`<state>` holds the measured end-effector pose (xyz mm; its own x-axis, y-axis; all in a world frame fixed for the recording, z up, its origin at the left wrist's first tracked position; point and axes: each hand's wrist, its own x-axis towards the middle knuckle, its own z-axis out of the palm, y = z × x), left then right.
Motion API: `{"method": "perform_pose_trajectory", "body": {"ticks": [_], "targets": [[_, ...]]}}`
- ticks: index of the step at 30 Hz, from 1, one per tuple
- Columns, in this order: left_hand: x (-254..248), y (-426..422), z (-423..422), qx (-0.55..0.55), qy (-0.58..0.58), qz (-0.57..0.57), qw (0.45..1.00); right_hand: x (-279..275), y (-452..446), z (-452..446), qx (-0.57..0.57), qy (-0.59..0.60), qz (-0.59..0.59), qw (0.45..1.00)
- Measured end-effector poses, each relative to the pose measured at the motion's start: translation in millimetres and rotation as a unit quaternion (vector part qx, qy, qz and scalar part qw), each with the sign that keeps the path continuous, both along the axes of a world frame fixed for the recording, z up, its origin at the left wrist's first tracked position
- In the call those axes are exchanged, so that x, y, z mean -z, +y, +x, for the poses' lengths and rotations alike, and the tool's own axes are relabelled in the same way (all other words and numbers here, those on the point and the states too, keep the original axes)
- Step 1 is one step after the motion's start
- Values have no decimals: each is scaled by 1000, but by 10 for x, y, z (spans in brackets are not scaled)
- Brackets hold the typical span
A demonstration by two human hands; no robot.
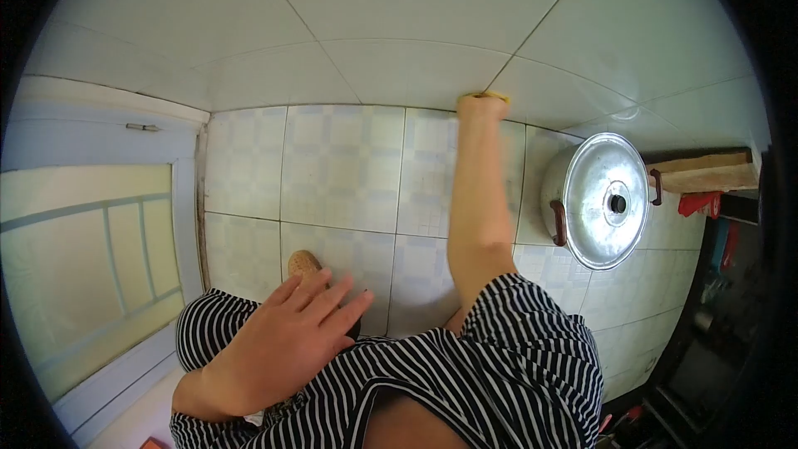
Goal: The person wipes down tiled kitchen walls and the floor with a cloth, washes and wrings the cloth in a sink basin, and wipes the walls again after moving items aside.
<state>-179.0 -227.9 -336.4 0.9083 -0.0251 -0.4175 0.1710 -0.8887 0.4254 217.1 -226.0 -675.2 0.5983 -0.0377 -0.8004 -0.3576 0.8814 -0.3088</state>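
Observation:
My right arm stretches forward to the foot of the tiled wall. There my right hand presses a yellow cloth against the tiles; the fingers are mostly hidden, and only the cloth's edges show around them. Closer to me, my left hand hovers over my bent knee with its fingers spread and nothing in it. Beneath it a tan shoe is partly visible on the tiled floor.
A large lidded metal pot with brown handles stands on the floor to the right. Behind it a wooden board leans by the wall, beside a dark shelf holding items. A pale door with a glazed panel is on the left.

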Motion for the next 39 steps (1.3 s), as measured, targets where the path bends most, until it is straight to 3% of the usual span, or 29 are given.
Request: {"method": "perform_pose_trajectory", "body": {"ticks": [2,3,5,7,9,12,13,14,15,16,17,18,19,20,21,23,24,26,27,29,30,31,32,34,37,39], "targets": [[-48,-19,45,8,8,-24,1000,-427,412,-506,-50,104,-24,993],[-34,-13,49,11,-2,-18,1000,286,773,-607,-78,-33,70,994],[-36,-9,86,9,-3,-5,1000,381,1392,-1157,-182,62,154,969],[-73,4,161,3,-8,12,1000,-233,1455,-1478,-223,89,245,939],[-121,50,182,21,-24,46,998,-43,1492,-1287,-258,137,242,925],[-87,107,120,12,-32,28,999,504,820,-615,-286,59,223,930],[-68,108,91,13,-35,26,999,-74,412,-521,-213,27,142,966],[-59,113,55,12,-14,21,1000,239,216,-188,-65,-45,124,989],[-45,114,40,11,8,14,1000,-334,30,-184,32,-58,-9,998],[-26,111,35,14,8,7,1000,-548,36,-156,34,-58,-17,998],[-11,96,45,23,15,-13,1000,-688,135,-146,-94,-30,-378,920],[-10,85,60,32,21,-32,999,-788,285,-174,-210,4,-679,703],[-22,84,96,38,11,-40,998,-853,433,-260,-294,39,-876,381],[-29,81,128,41,11,-39,998,-913,643,-457,-120,-137,-811,557],[-40,86,156,49,0,-21,999,-977,891,-699,67,-300,-668,678],[-45,107,208,61,-14,1,998,-761,1167,-1185,35,-403,-668,624],[-32,104,217,59,-25,20,998,-579,1069,-1250,36,-403,-667,625],[-11,75,208,52,-35,39,997,-280,808,-1266,-57,-664,-698,264],[-5,61,199,48,-34,37,998,-264,660,-1131,-59,-666,-695,264],[10,60,156,43,-33,31,998,-255,214,-680,-70,-712,-699,13],[28,48,122,36,-16,3,999,-219,-21,-476,-113,-714,-688,63],[39,44,88,27,-1,-25,999,-178,-247,-272,-112,-717,-686,60],[39,34,63,22,-3,-27,999,-115,-452,-90,-128,-667,-648,344],[3,-8,15,27,13,4,1000,-231,-494,-84,-144,-561,-556,596],[-2,-59,32,32,-14,-2,999,-579,-96,-296,22,-251,-581,774],[17,-72,33,39,-19,8,999,-480,365,-734,-42,-266,-608,747]]}}
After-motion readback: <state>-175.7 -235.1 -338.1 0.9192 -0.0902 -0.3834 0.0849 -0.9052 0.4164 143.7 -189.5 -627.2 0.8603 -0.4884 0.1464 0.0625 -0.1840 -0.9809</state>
